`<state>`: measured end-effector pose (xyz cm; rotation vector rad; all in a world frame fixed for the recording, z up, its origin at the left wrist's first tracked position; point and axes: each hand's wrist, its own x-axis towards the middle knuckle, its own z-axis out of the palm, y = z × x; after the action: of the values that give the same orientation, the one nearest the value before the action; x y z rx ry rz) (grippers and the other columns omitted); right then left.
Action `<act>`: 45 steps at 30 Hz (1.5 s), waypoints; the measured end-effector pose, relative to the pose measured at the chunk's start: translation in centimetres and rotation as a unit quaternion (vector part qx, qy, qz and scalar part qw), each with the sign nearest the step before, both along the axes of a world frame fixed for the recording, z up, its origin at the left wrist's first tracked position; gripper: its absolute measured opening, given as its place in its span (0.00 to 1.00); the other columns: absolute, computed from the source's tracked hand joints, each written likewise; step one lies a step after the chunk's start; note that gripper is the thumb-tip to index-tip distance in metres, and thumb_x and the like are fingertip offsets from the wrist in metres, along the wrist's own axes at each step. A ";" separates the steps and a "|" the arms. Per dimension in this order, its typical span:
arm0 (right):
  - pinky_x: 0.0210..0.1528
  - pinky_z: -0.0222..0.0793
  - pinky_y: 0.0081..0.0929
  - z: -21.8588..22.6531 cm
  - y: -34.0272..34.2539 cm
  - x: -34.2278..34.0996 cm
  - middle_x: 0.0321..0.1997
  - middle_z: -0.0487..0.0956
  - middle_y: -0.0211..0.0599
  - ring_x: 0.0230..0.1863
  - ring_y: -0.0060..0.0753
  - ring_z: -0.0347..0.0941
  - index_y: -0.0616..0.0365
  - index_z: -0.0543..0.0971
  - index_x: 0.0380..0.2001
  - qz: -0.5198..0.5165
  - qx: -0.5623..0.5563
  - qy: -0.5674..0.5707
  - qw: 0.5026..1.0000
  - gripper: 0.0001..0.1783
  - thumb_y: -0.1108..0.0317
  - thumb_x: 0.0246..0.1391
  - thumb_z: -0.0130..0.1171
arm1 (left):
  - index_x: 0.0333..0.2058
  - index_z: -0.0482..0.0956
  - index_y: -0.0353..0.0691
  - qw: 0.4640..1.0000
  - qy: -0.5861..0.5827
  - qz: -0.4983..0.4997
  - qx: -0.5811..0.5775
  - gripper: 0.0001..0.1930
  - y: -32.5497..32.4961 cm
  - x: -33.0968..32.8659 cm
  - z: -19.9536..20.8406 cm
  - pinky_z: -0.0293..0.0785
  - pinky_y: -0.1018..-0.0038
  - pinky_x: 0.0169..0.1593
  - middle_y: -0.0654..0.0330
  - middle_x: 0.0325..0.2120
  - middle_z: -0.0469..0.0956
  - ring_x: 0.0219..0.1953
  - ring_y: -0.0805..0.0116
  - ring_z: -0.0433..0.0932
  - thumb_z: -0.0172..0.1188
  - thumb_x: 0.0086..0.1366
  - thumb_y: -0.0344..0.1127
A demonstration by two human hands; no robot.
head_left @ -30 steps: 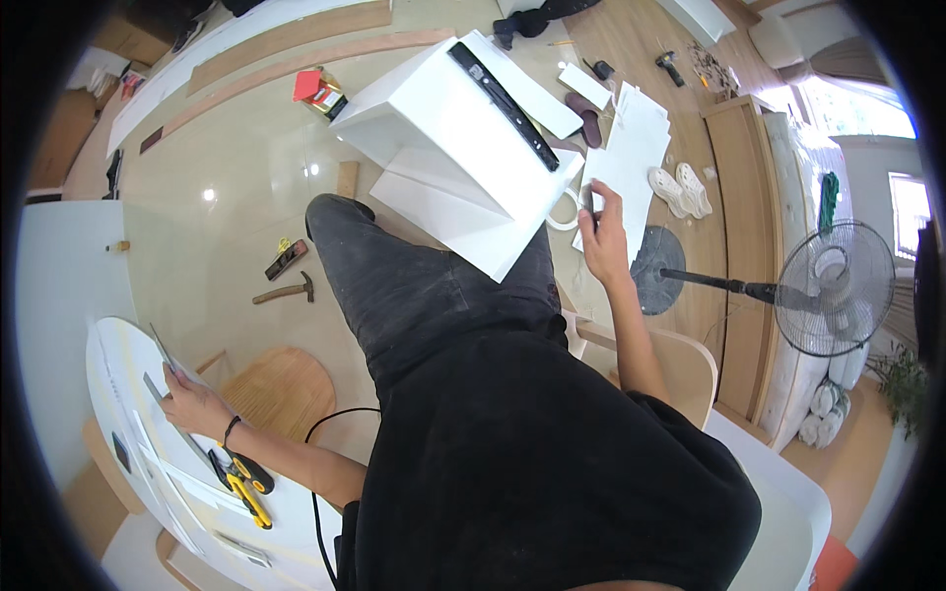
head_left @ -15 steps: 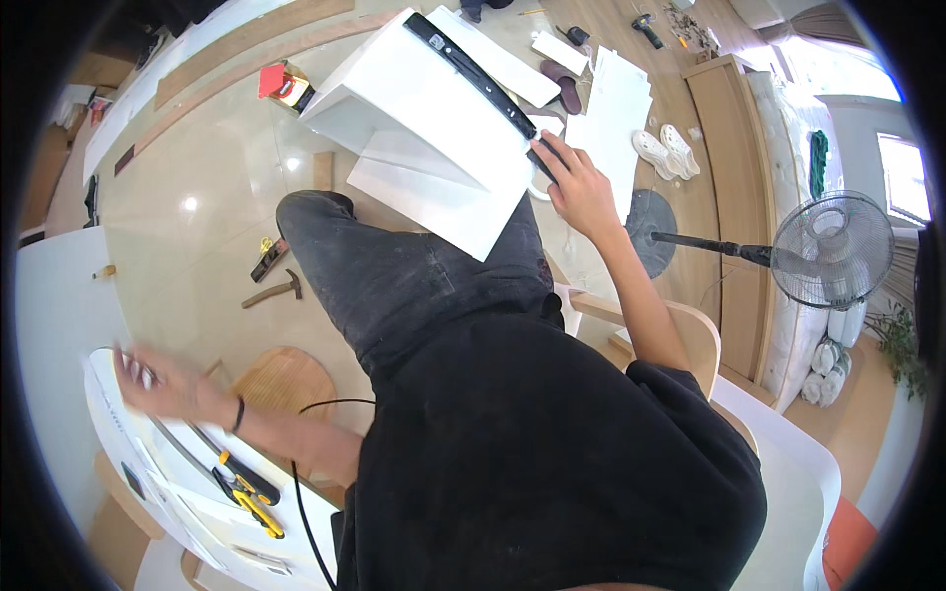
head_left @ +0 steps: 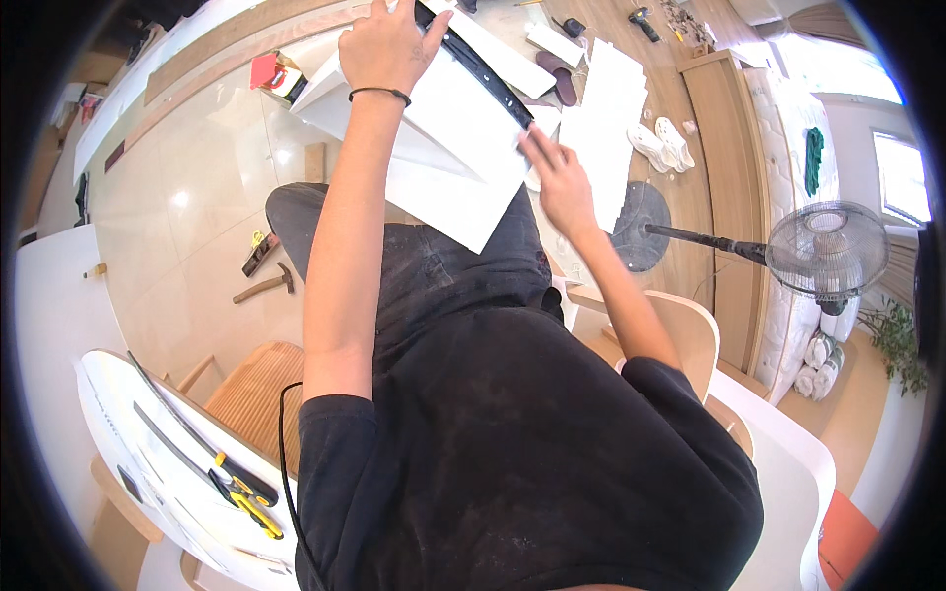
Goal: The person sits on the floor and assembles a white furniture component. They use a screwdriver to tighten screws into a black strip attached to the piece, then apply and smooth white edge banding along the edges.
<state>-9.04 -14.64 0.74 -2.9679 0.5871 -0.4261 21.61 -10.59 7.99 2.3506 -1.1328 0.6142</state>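
A white board assembly [head_left: 439,128], with panels joined at an angle, rests across my lap. Along its upper face lies a long black rail [head_left: 485,75] that looks like a drawer slide. My left hand [head_left: 386,49] is at the rail's far end, thumb on one side and fingers on the other; its fingertips run partly past the upper edge of the picture. At the near end, the slightly blurred fingers of my right hand [head_left: 560,177] stretch out against the rail and the board's edge. The right thumb cannot be made out.
A hammer [head_left: 266,286] and a hand plane [head_left: 259,253] lie on the tiled floor to the left. Yellow-black cutters [head_left: 246,502] sit on a white table [head_left: 99,384] at lower left. White clogs [head_left: 662,146] and a standing fan [head_left: 828,246] are on the right.
My left hand has swung from above the white table at lower left up to the rail's far end. My right hand has shifted slightly at the near end, its fingers straighter.
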 end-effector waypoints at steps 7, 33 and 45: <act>0.51 0.77 0.39 0.2 -0.2 0.1 0.72 0.70 0.30 0.45 0.46 0.75 0.45 0.71 0.68 0.006 0.014 0.021 1.000 0.41 0.81 0.47 0.54 | 0.50 0.79 0.43 1.000 -0.002 -0.025 0.004 0.27 0.1 0.5 -0.3 0.78 0.58 0.36 0.51 0.35 0.80 0.32 0.52 0.83 0.61 0.65 0.60; 0.39 0.75 0.33 2.6 6.9 -0.2 0.73 0.70 0.29 0.37 0.39 0.70 0.46 0.76 0.64 0.189 0.110 0.010 0.976 0.39 0.82 0.45 0.55 | 0.45 0.80 0.42 0.999 0.008 0.000 0.040 0.30 -0.5 1.5 0.8 0.77 0.54 0.33 0.46 0.31 0.81 0.31 0.47 0.83 0.60 0.63 0.65; 0.40 0.75 0.32 1.5 1.7 0.3 0.72 0.71 0.26 0.35 0.38 0.69 0.38 0.75 0.64 -0.023 0.049 -0.018 0.998 0.41 0.81 0.44 0.56 | 0.39 0.82 0.45 0.999 -0.019 0.002 0.042 0.23 -1.9 2.4 0.5 0.79 0.58 0.30 0.50 0.27 0.82 0.28 0.47 0.85 0.57 0.61 0.60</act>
<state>-8.75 -12.93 2.20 -2.8521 0.6552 -0.4397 23.99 -12.45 8.54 2.4206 -1.1928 0.6278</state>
